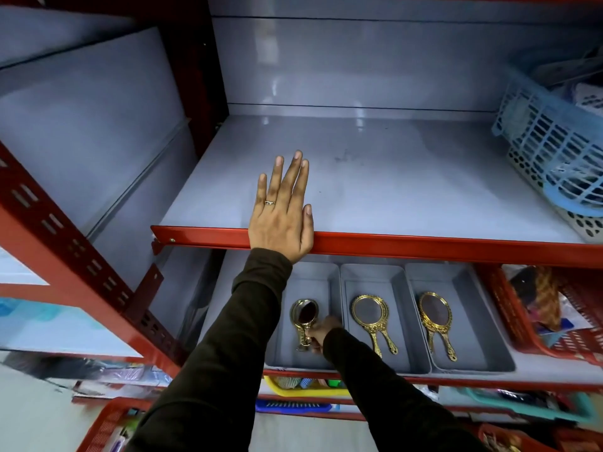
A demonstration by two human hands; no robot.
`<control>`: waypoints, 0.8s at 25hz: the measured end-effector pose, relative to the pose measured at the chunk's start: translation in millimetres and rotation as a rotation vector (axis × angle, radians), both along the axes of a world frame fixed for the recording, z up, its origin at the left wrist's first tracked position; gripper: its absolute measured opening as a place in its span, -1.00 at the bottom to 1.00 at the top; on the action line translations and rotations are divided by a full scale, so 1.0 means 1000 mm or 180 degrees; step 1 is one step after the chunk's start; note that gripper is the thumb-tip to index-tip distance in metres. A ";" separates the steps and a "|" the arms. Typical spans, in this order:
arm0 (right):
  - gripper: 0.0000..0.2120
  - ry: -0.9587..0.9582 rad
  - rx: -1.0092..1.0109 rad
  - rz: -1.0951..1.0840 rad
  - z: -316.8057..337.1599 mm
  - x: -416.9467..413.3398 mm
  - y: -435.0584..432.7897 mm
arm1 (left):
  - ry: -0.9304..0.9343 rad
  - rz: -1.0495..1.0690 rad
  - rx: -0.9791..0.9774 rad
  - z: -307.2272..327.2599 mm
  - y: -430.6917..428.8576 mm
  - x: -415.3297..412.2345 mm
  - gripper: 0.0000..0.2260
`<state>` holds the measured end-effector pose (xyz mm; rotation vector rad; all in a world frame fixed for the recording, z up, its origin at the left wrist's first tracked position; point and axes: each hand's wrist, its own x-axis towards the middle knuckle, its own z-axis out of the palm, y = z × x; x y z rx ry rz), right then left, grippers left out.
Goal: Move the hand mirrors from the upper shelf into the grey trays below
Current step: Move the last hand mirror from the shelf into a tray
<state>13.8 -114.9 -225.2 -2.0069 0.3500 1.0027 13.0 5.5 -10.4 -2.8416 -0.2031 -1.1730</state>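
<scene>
Right hand (321, 334) pinching gold hand mirror (303, 324) handle inside left grey plastic tray (305, 321); lay flat, release gently. Left hand (282, 216) spread flat on bare grey upper shelf (408, 190), bracing.

Three gold hand mirrors, ornate handles toward the viewer. One (302, 321) in left grey tray (295, 360), tilted, handle raised and gripped. One (373, 322) flat in middle tray (391, 282). One (437, 322) flat in right tray (470, 288). Upper shelf (391, 177) bare grey, red-edged.
</scene>
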 end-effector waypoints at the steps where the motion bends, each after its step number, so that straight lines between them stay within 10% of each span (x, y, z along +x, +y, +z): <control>1: -0.70 -0.0072 -0.0111 0.0066 -0.006 0.002 0.000 | -0.0009 -0.0006 0.0009 0.000 0.000 0.000 -0.38; 7: -0.79 -0.0627 -0.0438 0.0512 0.009 0.001 -0.010 | 0.0020 -0.0025 0.0007 0.000 0.000 -0.001 -0.39; 20: -0.80 -0.0816 0.0939 -0.0752 0.057 -0.006 -0.107 | 0.0377 -0.0421 -0.0520 -0.009 -0.031 -0.039 -0.41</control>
